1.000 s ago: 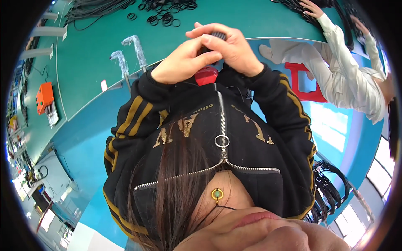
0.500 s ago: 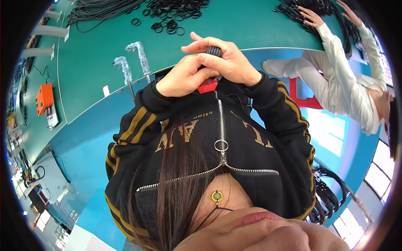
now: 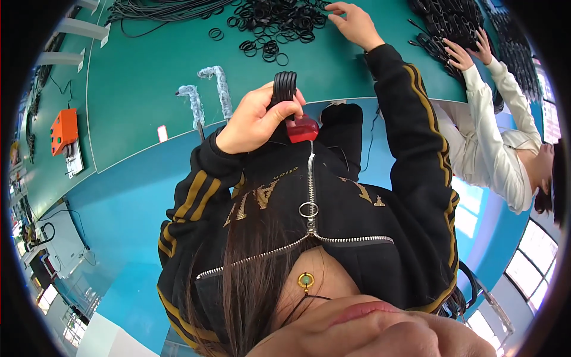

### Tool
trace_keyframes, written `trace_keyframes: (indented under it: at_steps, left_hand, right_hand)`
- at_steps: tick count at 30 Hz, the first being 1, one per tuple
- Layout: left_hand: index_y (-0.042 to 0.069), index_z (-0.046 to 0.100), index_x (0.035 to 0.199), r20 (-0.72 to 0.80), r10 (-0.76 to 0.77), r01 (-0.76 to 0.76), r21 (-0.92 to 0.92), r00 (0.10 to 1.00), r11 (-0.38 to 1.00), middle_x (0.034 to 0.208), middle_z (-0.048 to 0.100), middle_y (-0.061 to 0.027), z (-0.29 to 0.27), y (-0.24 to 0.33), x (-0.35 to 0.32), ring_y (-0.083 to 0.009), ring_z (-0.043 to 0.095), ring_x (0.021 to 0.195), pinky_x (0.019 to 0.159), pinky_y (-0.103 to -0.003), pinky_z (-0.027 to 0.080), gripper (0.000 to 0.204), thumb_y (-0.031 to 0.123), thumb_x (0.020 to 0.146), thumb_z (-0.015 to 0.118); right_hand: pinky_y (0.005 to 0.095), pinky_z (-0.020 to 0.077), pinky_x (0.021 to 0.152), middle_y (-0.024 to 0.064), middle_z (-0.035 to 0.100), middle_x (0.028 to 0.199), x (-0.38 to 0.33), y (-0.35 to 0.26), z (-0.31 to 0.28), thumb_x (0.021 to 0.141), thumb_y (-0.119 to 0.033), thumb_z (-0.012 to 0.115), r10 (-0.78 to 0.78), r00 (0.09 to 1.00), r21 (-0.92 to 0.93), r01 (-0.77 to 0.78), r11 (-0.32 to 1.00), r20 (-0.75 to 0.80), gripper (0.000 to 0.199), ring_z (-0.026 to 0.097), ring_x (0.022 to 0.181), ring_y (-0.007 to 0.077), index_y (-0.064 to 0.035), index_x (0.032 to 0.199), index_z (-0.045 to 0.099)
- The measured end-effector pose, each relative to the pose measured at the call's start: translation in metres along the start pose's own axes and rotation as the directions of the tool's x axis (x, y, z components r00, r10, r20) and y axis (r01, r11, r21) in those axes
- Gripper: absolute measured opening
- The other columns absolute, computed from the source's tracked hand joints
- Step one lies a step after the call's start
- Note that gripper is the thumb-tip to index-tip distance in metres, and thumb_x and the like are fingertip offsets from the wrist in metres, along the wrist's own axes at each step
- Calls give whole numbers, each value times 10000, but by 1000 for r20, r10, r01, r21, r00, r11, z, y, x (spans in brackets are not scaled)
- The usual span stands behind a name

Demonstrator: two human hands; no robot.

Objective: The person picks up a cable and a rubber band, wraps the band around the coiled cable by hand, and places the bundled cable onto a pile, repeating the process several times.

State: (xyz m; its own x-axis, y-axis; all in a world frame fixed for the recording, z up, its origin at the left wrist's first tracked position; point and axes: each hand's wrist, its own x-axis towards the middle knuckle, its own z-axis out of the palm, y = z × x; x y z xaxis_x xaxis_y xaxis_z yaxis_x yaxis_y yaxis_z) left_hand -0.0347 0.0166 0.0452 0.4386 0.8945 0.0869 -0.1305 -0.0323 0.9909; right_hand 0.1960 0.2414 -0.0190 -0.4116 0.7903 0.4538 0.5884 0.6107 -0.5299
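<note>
Head view: a black coil (image 3: 285, 87) sits in the person's left hand (image 3: 250, 122), by the near edge of the green table (image 3: 333, 65). I see the thumb pressing the coil's side, with the other fingers curled behind it, partly hidden. A red block (image 3: 304, 130) shows just below that hand. The right hand (image 3: 358, 27) reaches over the table, thumb and forefinger spread, beside a heap of black rings (image 3: 254, 19); I cannot tell whether its fingertips touch any. Dark cables (image 3: 169, 11) lie left of the heap. Nearer me, 2 fuzzy blue hooks (image 3: 223, 92) stand at the table edge, an orange box (image 3: 64, 132) farther left. Over on the right, a co-worker's hands (image 3: 459, 58) are at some black leads (image 3: 445, 21).
</note>
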Motion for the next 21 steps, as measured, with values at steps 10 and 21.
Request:
trace_keyframes:
  at_steps: [10, 21]
  left_hand:
    - [-28, 563, 1007, -110, -1, -3, -41, 994, 999, 853, 584, -53, -1, -5, 1, -112, 580, 760, 683, -247, 504, 153, 92, 959, 481]
    - [-32, 562, 1062, -198, 112, -53, 282, 974, 958, 815, 594, -36, 38, -13, 36, -113, 578, 721, 654, -246, 483, 167, 71, 951, 492]
  right_hand:
    - [189, 372, 527, -30, 562, 739, -11, -13, -31, 900, -239, 620, 448, 807, 468, -590, 659, 386, 213, 489, 611, 53, -50, 990, 661]
    - [182, 358, 518, -41, 580, 757, -98, -133, -70, 868, -184, 647, 122, 768, 698, -626, 349, 628, 144, 450, 597, 31, -41, 887, 647]
